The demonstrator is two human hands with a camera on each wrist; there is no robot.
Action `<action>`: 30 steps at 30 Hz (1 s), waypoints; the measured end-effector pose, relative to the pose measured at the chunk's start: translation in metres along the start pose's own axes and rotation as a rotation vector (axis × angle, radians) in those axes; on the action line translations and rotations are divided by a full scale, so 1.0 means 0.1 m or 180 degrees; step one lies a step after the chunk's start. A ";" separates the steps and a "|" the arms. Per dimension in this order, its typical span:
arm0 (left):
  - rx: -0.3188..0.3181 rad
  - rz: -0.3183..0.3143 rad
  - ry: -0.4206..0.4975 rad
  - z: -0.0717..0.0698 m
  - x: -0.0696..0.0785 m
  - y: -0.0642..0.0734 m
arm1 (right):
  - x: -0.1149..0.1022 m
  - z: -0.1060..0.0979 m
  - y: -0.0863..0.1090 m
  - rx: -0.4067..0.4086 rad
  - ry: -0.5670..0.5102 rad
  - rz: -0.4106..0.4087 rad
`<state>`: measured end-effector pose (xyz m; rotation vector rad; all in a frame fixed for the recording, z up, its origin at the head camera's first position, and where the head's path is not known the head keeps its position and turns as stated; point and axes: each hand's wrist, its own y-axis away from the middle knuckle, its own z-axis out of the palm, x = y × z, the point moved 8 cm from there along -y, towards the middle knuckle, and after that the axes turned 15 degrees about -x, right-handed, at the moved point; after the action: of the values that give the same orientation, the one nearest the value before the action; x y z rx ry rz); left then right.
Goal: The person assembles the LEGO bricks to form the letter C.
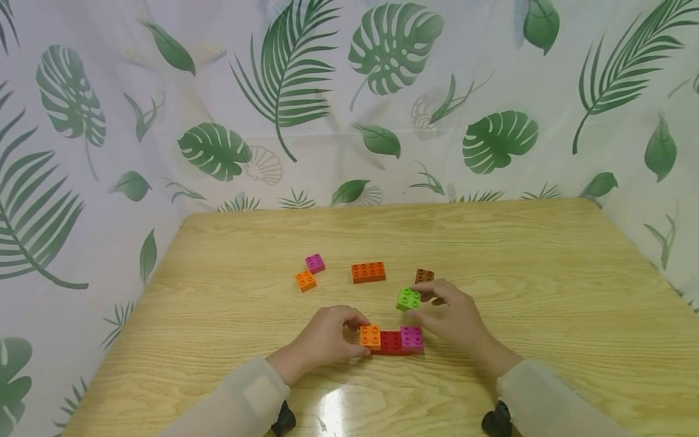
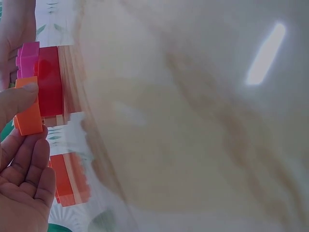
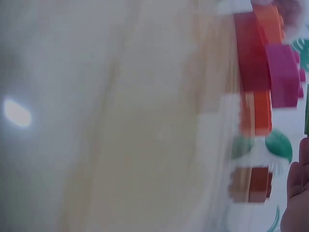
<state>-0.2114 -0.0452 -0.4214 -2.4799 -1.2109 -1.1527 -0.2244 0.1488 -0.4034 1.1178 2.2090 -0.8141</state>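
On the table a red brick (image 1: 390,343) bears an orange brick (image 1: 370,337) at its left end and a magenta brick (image 1: 412,338) at its right end. My left hand (image 1: 326,340) pinches the orange brick between thumb and fingers, as the left wrist view also shows. Just above and behind the magenta brick, my right hand (image 1: 457,318) holds a lime green brick (image 1: 408,299) by its right side. Only a sliver of that green brick (image 3: 307,113) enters the right wrist view, beside the fingertips.
Behind the hands lie a long orange-red brick (image 1: 368,272) and a brown brick (image 1: 425,276), the latter close to my right fingers. Farther left, a small magenta brick (image 1: 315,263) sits by a small orange brick (image 1: 306,281). A leaf-patterned cloth (image 1: 327,121) hangs behind the wooden table (image 1: 229,249).
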 end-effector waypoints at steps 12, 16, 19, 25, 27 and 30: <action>-0.0018 0.0024 -0.0065 0.01 0.00 -0.01 | -0.35 0.29 -0.07 -0.0424 -0.0068 -0.0550; -0.0003 0.0073 -0.0083 0.00 0.00 -0.01 | -0.40 0.36 -0.09 -0.0591 -0.0166 -0.0592; 0.0023 0.0098 -0.0093 -0.01 0.01 0.00 | -0.41 0.43 -0.11 -0.0756 -0.0217 -0.0552; 0.0045 0.0072 -0.0058 -0.01 0.00 0.00 | -0.45 0.51 -0.13 -0.0948 -0.0132 -0.0578; 0.0041 0.0065 -0.0040 -0.01 0.00 0.00 | -0.46 0.51 -0.14 -0.0955 -0.0102 -0.0604; 0.0030 0.0047 -0.0037 -0.01 -0.01 0.00 | -0.48 0.51 -0.15 -0.0967 -0.0069 -0.0599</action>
<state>-0.2123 -0.0456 -0.4215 -2.4878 -1.1961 -1.1280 -0.2023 0.0805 -0.4010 0.7615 2.3472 -0.5357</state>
